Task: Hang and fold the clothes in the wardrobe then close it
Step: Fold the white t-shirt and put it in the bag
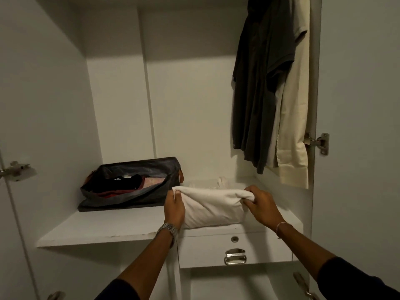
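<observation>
A folded white garment (211,207) lies on the wardrobe shelf (97,230), above the drawer. My left hand (174,207) grips its left end, thumb on top. Its right end is pinched by my right hand (260,205), fingers curled round the cloth. At the upper right a dark grey shirt (259,83) and a cream garment (295,118) hang inside the wardrobe. Some more white cloth (221,182) shows behind the folded garment.
A dark open bag (129,185) holding black, red and pink clothes sits on the shelf's left half. Below the shelf is a drawer with a metal handle (235,256). Open doors with hinges (318,140) stand at both sides.
</observation>
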